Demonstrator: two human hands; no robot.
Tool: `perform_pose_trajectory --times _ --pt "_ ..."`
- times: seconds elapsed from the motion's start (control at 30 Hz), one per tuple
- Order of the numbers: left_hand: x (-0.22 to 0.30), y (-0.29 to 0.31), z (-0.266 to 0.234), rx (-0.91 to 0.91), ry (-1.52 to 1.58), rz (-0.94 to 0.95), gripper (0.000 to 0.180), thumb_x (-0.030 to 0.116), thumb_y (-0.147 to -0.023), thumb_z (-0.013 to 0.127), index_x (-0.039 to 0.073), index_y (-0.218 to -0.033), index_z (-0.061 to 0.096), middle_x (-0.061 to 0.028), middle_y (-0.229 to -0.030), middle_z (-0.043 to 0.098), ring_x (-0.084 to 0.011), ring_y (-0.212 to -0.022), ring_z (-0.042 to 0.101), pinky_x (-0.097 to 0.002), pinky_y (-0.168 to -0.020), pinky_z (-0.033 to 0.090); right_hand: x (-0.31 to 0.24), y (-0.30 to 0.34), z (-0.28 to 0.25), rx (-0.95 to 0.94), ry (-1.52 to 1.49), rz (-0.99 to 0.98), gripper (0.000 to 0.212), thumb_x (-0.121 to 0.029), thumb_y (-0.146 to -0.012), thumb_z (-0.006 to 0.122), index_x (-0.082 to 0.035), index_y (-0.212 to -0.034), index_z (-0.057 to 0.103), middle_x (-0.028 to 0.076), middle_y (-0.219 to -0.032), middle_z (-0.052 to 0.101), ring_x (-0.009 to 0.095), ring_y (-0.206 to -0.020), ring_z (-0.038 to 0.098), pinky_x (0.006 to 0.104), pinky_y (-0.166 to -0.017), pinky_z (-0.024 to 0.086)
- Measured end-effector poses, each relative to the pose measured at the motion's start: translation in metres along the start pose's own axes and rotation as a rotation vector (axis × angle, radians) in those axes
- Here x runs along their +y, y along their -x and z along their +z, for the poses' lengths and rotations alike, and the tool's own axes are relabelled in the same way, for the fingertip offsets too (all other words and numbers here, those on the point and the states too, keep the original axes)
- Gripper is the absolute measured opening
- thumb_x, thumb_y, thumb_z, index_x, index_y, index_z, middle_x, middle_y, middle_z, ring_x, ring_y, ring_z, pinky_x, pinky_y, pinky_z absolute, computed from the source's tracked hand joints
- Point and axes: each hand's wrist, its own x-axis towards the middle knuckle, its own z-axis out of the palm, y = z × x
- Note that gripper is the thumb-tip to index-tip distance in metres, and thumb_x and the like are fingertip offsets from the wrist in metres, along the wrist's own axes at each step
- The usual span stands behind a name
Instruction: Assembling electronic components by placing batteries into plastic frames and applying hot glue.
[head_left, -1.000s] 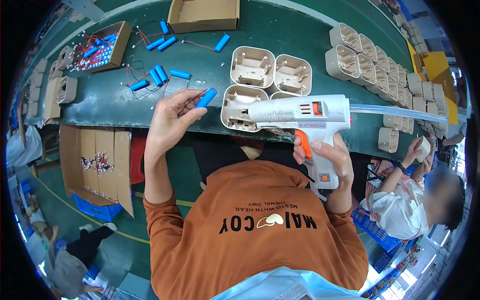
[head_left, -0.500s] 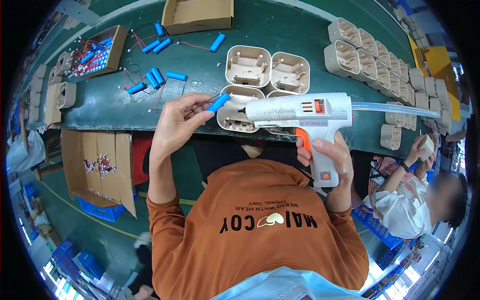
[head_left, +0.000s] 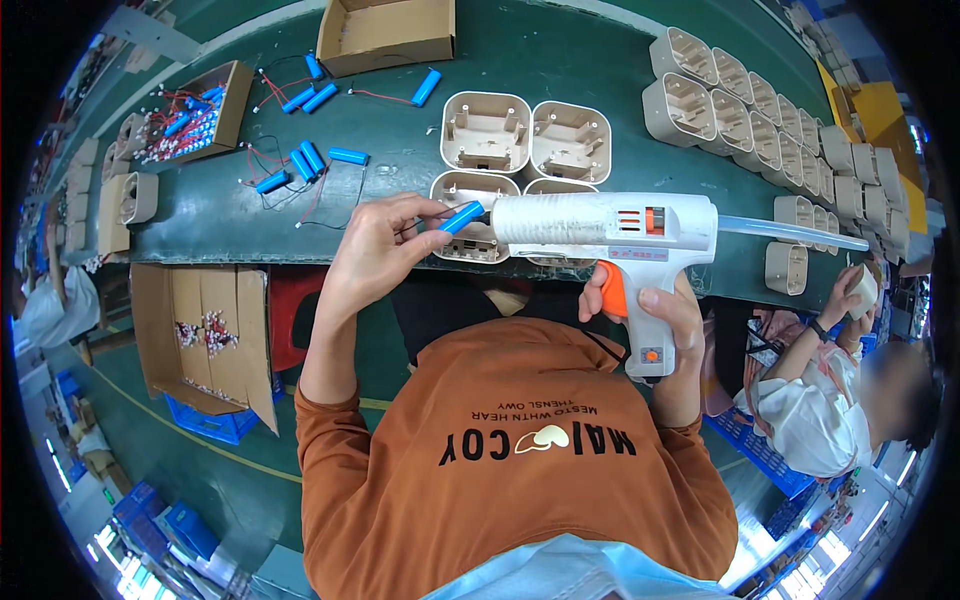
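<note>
Between the fingertips of my left hand [head_left: 388, 243] is a blue cylindrical battery [head_left: 461, 217] with thin wires, tilted over the near left housing of a group of beige plastic housings [head_left: 486, 133]. My right hand [head_left: 660, 310] grips a white hot glue gun [head_left: 610, 222] by its handle, with fingers at the orange trigger. The gun lies level, its nozzle pointing left and close to the battery; whether the two touch I cannot tell. A clear glue stick [head_left: 790, 232] sticks out of its back end. The gun's body covers part of the near housings.
Several loose wired blue batteries [head_left: 311, 158] lie on the green table [head_left: 400, 190] at left, by a cardboard box [head_left: 236, 105] full of more. Another cardboard box [head_left: 390, 40] stands at the back. Rows of beige housings [head_left: 735, 120] fill the right, where a co-worker [head_left: 810, 400] holds one.
My left hand has brought the battery rightward and slightly down, closer to the nozzle. The glue gun has shifted slightly right, and the whole view has moved a little.
</note>
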Motion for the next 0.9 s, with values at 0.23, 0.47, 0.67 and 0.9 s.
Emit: perform_pose_trajectory --times 0.23,0.47,0.67,0.9 --pt "0.015 -0.014 0.007 0.095 -0.424 0.325 0.024 0.004 -0.074 0.073 0.004 -0.099 0.070 -0.0130 -0.083 0.066 -0.0252 -0.062 0.060 -0.0348 -0.055 0.046 -0.005 0.005 -0.010 0.075 0.069 0.022 0.059 -0.020 -0.077 0.063 0.012 -0.123 0.044 0.020 -0.100 0.060 0.028 -0.085 0.062 0.0419 -0.079 0.051" --pt "0.026 -0.030 0.021 -0.153 -0.968 0.368 0.001 0.002 -0.074 0.063 0.002 -0.074 0.062 -0.0142 -0.077 0.063 -0.0349 -0.069 0.065 -0.0446 -0.058 0.050 -0.011 0.017 -0.025 0.148 0.043 -0.108 0.056 -0.023 -0.077 0.062 0.012 -0.118 0.049 0.019 -0.095 0.061 0.028 -0.082 0.062 0.0416 -0.077 0.052" --pt "0.027 -0.039 0.037 -0.229 -1.103 0.369 0.008 -0.002 -0.065 0.063 0.003 -0.070 0.067 -0.0182 -0.073 0.066 -0.0323 -0.071 0.069 -0.0419 -0.057 0.054 -0.013 0.022 -0.041 0.148 0.051 -0.122 0.059 -0.024 -0.077 0.064 0.013 -0.119 0.047 0.019 -0.094 0.060 0.027 -0.079 0.061 0.0422 -0.073 0.051" --pt "0.025 -0.044 0.045 -0.241 -1.152 0.364 0.005 0.003 -0.067 0.064 0.005 -0.065 0.067 -0.0164 -0.070 0.067 -0.0307 -0.069 0.070 -0.0407 -0.056 0.054 -0.012 0.016 -0.044 0.187 0.072 -0.132 0.060 -0.029 -0.075 0.065 0.013 -0.116 0.049 0.021 -0.089 0.059 0.024 -0.071 0.058 0.0402 -0.066 0.050"
